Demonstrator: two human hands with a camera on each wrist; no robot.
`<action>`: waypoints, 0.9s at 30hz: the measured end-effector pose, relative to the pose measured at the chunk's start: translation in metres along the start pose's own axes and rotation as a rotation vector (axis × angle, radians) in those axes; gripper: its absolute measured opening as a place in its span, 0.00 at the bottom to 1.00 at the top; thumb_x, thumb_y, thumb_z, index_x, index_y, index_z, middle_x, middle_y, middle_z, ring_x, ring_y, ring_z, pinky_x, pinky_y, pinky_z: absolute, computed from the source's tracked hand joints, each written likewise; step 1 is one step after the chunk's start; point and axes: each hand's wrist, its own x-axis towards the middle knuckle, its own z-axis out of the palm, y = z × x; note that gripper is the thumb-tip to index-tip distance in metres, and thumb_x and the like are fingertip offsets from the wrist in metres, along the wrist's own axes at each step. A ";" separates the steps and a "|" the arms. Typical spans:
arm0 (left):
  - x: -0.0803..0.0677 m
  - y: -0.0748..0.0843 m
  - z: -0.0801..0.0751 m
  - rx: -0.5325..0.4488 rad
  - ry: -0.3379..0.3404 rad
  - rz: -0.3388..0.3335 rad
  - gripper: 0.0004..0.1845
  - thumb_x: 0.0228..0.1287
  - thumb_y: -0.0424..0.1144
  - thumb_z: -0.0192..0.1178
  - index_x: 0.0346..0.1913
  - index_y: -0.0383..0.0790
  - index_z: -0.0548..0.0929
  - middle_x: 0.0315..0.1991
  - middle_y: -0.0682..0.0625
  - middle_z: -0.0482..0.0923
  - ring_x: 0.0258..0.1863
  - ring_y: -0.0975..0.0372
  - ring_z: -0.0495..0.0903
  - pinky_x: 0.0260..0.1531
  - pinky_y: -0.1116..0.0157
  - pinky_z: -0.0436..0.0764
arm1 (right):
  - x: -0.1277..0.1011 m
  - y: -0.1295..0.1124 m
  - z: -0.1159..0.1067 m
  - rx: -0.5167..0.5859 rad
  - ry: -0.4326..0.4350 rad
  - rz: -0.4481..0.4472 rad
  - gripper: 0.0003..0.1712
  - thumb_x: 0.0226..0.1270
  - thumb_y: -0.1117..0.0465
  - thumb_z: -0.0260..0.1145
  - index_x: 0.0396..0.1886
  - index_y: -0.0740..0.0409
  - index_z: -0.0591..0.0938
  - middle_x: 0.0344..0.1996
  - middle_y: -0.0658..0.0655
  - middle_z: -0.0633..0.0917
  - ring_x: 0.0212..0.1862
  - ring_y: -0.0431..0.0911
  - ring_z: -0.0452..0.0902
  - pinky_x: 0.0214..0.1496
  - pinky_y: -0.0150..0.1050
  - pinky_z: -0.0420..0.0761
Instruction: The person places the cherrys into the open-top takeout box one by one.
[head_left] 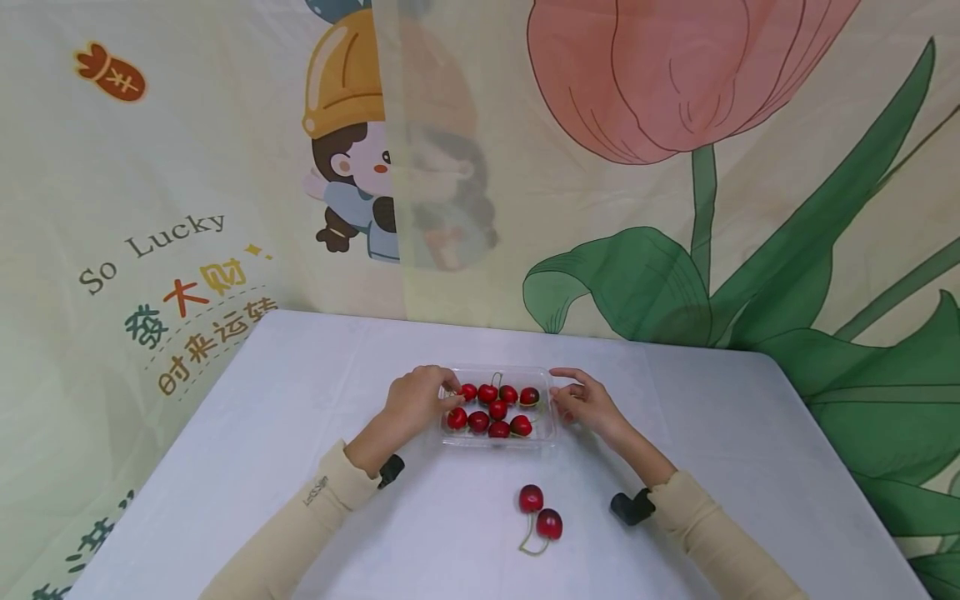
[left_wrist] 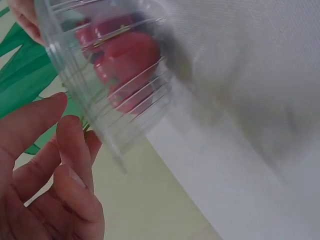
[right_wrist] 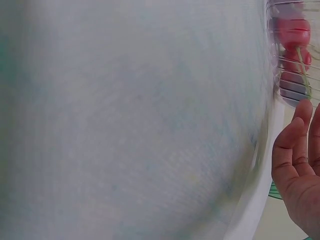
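A clear plastic box (head_left: 495, 444) on the table holds several dark red cherries (head_left: 498, 409) with green stems. My left hand (head_left: 416, 402) is at the box's left end, fingertips over the rim beside the nearest cherries. In the left wrist view its fingers (left_wrist: 70, 135) are loosely bent close to the ribbed wall, nothing showing in their grip. At the opposite end, my right hand (head_left: 588, 404) has its fingertips right at the wall. Its fingers (right_wrist: 301, 125) are loosely extended below the box in the right wrist view.
Two cherries (head_left: 549, 524) with joined stems lie on the white-covered table (head_left: 420, 533), in front of the box. Behind the table's back edge hangs a printed cloth (head_left: 465, 292) with a large tulip. Each wrist wears a small black camera (head_left: 632, 506).
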 end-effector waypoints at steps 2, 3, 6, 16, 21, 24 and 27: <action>-0.002 0.002 -0.002 -0.008 0.008 0.005 0.06 0.58 0.40 0.71 0.35 0.42 0.87 0.38 0.49 0.84 0.28 0.60 0.75 0.18 0.68 0.72 | -0.001 0.000 -0.001 0.009 -0.009 -0.006 0.24 0.73 0.61 0.60 0.66 0.59 0.69 0.32 0.56 0.83 0.34 0.48 0.76 0.36 0.36 0.80; -0.003 0.003 -0.002 -0.013 0.014 0.010 0.06 0.58 0.40 0.71 0.35 0.41 0.87 0.39 0.48 0.84 0.29 0.59 0.76 0.18 0.68 0.72 | -0.001 -0.001 -0.001 0.013 -0.013 -0.008 0.24 0.73 0.61 0.60 0.66 0.59 0.69 0.32 0.56 0.83 0.34 0.49 0.76 0.36 0.37 0.79; -0.009 0.009 -0.004 -0.029 0.029 0.038 0.08 0.58 0.40 0.70 0.38 0.40 0.88 0.41 0.46 0.84 0.33 0.58 0.79 0.19 0.68 0.74 | -0.002 0.000 -0.001 0.016 -0.015 -0.009 0.24 0.73 0.61 0.60 0.66 0.58 0.70 0.32 0.56 0.83 0.34 0.48 0.76 0.36 0.36 0.79; -0.046 0.048 -0.003 -0.109 0.045 0.225 0.10 0.58 0.42 0.71 0.41 0.42 0.88 0.35 0.52 0.85 0.25 0.66 0.77 0.20 0.72 0.74 | -0.001 0.001 0.002 0.021 -0.032 -0.053 0.25 0.72 0.58 0.61 0.65 0.58 0.70 0.32 0.57 0.84 0.31 0.47 0.76 0.34 0.35 0.80; -0.053 0.059 0.013 -0.203 -0.102 0.256 0.12 0.58 0.41 0.70 0.44 0.41 0.87 0.37 0.52 0.85 0.27 0.69 0.77 0.24 0.75 0.75 | -0.002 -0.008 0.000 0.014 -0.033 -0.012 0.26 0.73 0.60 0.60 0.68 0.60 0.68 0.34 0.60 0.84 0.33 0.53 0.77 0.39 0.42 0.81; -0.052 0.061 0.027 -0.219 -0.185 0.234 0.13 0.57 0.41 0.72 0.45 0.42 0.86 0.39 0.52 0.85 0.26 0.70 0.76 0.25 0.75 0.75 | -0.003 -0.008 -0.001 0.027 -0.038 -0.026 0.26 0.73 0.60 0.60 0.67 0.61 0.68 0.33 0.59 0.84 0.33 0.53 0.77 0.39 0.42 0.82; -0.052 0.061 0.042 -0.205 -0.270 0.216 0.16 0.56 0.43 0.72 0.46 0.42 0.86 0.39 0.51 0.84 0.25 0.70 0.74 0.25 0.75 0.74 | -0.003 -0.005 -0.002 0.026 -0.039 -0.028 0.26 0.73 0.59 0.60 0.67 0.60 0.69 0.31 0.57 0.83 0.33 0.51 0.76 0.37 0.39 0.81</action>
